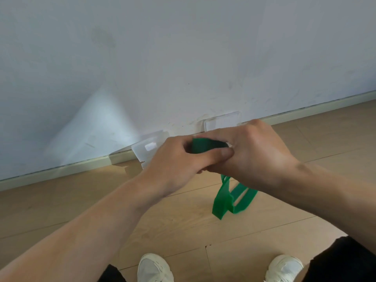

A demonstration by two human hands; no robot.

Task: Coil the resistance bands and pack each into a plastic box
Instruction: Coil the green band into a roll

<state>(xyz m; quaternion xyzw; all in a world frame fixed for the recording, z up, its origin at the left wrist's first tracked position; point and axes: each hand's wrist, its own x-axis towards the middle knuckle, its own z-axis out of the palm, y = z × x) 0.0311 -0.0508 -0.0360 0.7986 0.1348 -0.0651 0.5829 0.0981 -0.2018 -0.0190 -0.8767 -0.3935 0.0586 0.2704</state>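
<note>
A light wooden floor [81,210] fills the lower frame. Two clear plastic boxes stand on it against the wall: one [146,149] at centre, another [223,121] just right. Two white shoes [154,268] stand at the bottom edge.

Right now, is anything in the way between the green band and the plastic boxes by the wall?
Nothing visible blocks it. Both hands, left hand and right hand, hold the green band up in the air, just in front of the two plastic boxes leaning at the wall. Its loose end hangs toward bare floor.
</note>
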